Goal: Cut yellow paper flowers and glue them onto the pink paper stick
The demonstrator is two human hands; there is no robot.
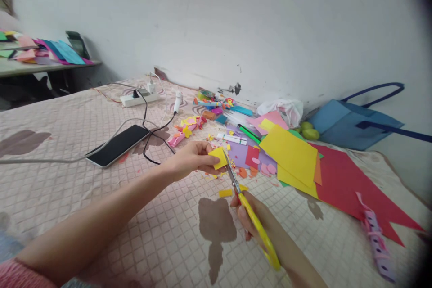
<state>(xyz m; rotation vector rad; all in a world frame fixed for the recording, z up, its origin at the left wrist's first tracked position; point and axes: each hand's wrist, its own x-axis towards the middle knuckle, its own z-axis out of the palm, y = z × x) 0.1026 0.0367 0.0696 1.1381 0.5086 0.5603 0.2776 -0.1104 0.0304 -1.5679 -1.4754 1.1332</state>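
My left hand pinches a small square of yellow paper above the quilted cloth. In my right hand are scissors with yellow handles, their blades pointing up at the right edge of the square. Whether the blades have bitten into the paper cannot be made out. Just below the blades lies a small yellow strip. Orange and pink paper scraps are scattered to the right of my left hand.
Yellow sheets and a large red sheet lie at right, near a blue bag. A decorated pink piece, a black-screened phone, cables and a power strip occupy the left and back. A wall stands behind.
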